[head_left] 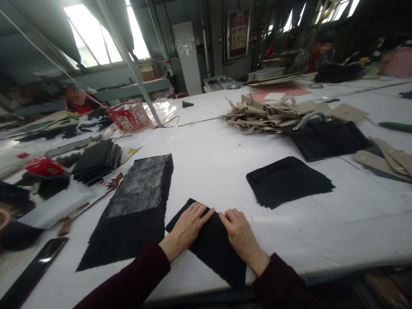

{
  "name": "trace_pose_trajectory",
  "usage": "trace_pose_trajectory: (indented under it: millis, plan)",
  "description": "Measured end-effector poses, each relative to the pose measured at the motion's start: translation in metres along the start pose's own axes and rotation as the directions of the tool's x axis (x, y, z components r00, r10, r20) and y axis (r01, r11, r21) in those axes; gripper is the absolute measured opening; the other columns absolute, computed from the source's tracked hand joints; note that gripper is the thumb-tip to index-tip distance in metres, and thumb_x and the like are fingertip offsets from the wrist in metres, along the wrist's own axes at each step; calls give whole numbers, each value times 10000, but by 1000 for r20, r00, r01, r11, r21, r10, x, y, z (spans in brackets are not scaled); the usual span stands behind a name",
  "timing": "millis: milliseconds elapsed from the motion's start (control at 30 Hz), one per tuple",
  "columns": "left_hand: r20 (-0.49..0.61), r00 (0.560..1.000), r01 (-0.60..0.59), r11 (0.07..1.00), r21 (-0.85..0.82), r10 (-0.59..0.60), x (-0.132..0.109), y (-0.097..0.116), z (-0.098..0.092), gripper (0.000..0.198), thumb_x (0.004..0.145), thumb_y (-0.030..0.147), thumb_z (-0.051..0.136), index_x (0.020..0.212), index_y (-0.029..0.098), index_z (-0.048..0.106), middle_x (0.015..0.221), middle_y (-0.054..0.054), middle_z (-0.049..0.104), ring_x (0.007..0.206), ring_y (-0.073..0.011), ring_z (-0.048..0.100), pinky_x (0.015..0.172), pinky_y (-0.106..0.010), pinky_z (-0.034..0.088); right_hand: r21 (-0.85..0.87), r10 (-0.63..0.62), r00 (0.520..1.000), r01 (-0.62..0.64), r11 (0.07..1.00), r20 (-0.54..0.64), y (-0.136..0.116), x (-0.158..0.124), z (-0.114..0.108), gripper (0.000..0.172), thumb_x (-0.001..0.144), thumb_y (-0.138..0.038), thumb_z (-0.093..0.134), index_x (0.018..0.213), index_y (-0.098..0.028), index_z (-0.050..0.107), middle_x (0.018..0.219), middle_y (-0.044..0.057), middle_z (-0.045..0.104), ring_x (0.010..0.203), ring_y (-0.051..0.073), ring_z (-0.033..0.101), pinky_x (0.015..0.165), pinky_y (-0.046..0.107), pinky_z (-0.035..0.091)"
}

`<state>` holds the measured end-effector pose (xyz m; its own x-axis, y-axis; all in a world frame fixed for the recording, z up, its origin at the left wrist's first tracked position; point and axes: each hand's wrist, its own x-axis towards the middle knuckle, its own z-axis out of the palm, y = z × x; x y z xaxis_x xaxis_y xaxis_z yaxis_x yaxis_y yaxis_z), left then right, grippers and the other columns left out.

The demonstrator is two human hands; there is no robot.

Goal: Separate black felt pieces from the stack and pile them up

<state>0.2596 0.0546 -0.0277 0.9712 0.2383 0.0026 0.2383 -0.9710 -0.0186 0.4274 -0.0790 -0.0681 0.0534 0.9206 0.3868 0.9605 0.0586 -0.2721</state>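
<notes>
A black fabric piece (219, 244) lies at an angle at the near edge of the table, apparently folded. My left hand (189, 225) grips its far edge, fingers bent over it and thumb stretched toward the right. On the same edge, close beside it, my right hand (240, 236) has its fingers curled together on the fabric. What lies beneath the fingertips is hidden. Left of my hands sits a long stack of black pieces (128, 231), with a greyish, fuzzy patch on its upper part. A smaller black stack (288, 182) with ragged edges rests to the right.
Beige strap-like pieces (267, 113) are heaped farther back, near a black bag panel (331, 139) with a grey handle. Folded dark pieces (98, 161), a red box (128, 116) and a dark phone-like slab (35, 270) are on the left. A slanted pole (135, 71) rises behind. Two people sit farther off.
</notes>
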Motion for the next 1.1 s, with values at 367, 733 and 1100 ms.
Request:
trace_pose_trajectory:
  millis: [367,733,1100]
  plan:
    - [49,999,-10,1000,-13,10,6,7,-4,644,857,6,430,1456,231,366,1238,-66,545,1119,-224,501,1029,-387,404,13,5,1000,-5,1000,2,6,-10,-8,288,910,-44,489,1159,-132,604,924,73,545,884,224,461,786,354,385]
    - [118,991,-58,998,6,57,13,11,-4,694,840,-7,419,1483,233,317,1226,-54,559,1096,-211,523,997,-356,417,-2,16,1000,-16,1000,2,9,-19,-13,291,902,-33,476,1149,-130,596,927,69,541,880,222,453,805,358,382]
    - [81,991,-112,994,14,110,13,16,1,685,840,-17,403,1478,222,334,1344,-62,507,1209,-209,459,1046,-343,372,-66,9,1000,-8,998,15,11,-25,-22,336,880,-12,468,1177,-118,584,933,75,540,869,229,451,835,377,383]
